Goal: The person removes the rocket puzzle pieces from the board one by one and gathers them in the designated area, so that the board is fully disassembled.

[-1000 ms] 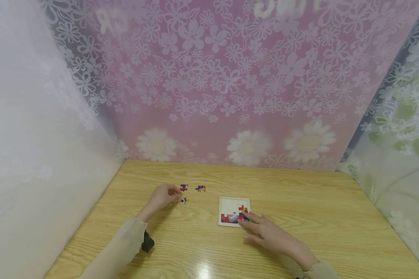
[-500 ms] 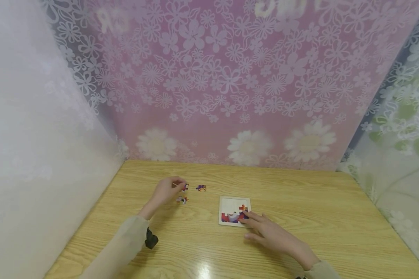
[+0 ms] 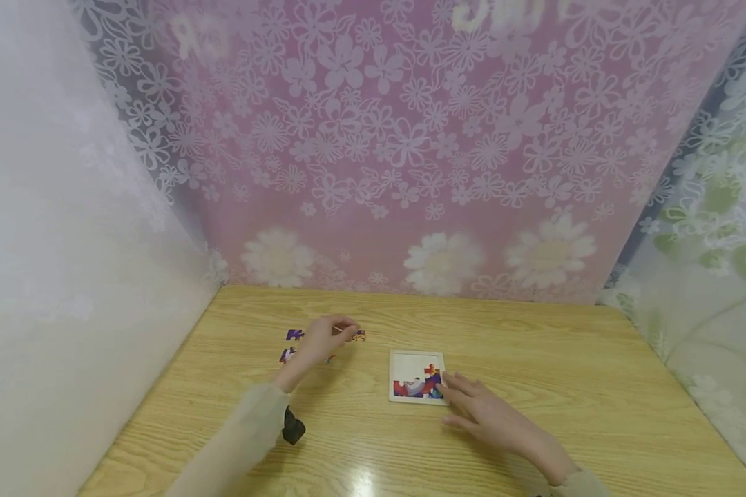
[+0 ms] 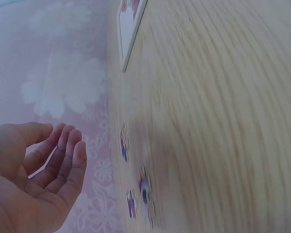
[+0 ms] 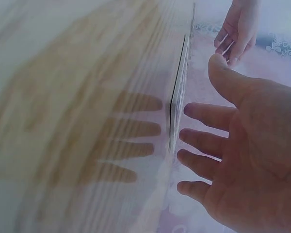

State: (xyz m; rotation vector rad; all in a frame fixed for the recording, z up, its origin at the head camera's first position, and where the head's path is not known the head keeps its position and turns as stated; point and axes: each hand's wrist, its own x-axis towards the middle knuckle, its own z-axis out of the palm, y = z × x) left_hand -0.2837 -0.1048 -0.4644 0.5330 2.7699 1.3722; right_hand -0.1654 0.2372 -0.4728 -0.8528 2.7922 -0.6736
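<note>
In the head view my left hand (image 3: 323, 339) hovers over the jigsaw pieces on the left of the table, its fingers loosely bent. The left wrist view shows nothing between thumb and fingers. Beside its fingertips lies a purple and yellow jigsaw piece (image 3: 360, 335); a purple piece (image 3: 294, 335) and another piece (image 3: 287, 355) lie left of the hand. Part of one more piece (image 3: 330, 359) shows under the wrist. A square puzzle tray (image 3: 410, 354) holds several joined pieces along its bottom and right side. My right hand (image 3: 491, 421) is spread at the tray's right edge.
The wooden table (image 3: 534, 359) has a pink floral curtain (image 3: 373, 172) behind it. A pale sheet (image 3: 99, 241) stands along the left side, and a flowered one (image 3: 709, 276) along the right.
My left hand has moved right across the loose pieces, uncovering two at the left. My right hand has shifted slightly right, its fingers drawn back from the pieces in the tray.
</note>
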